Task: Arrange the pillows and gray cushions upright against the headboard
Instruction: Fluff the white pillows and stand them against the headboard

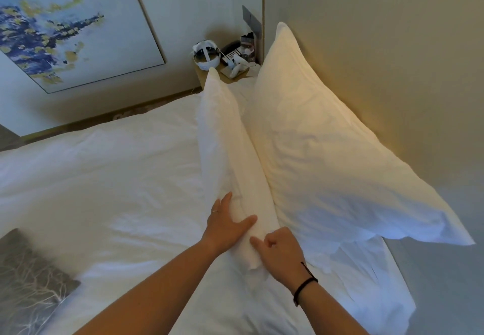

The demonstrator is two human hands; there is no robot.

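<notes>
One white pillow (327,135) leans upright against the beige headboard (379,33) on the right. A second white pillow (225,135) stands on its edge just in front of it, seen from its narrow side. My left hand (225,222) lies flat on that pillow's near left side, fingers spread. My right hand (282,251) grips the same pillow's near end, fingers curled into the fabric. A gray cushion (28,282) with a pale branch pattern lies flat on the bed at the lower left, apart from both hands.
The white duvet (104,177) covers the bed. A small bedside table (207,75) at the far corner holds a white headset, a phone and small items. A framed blue and gold painting (65,20) hangs on the far wall.
</notes>
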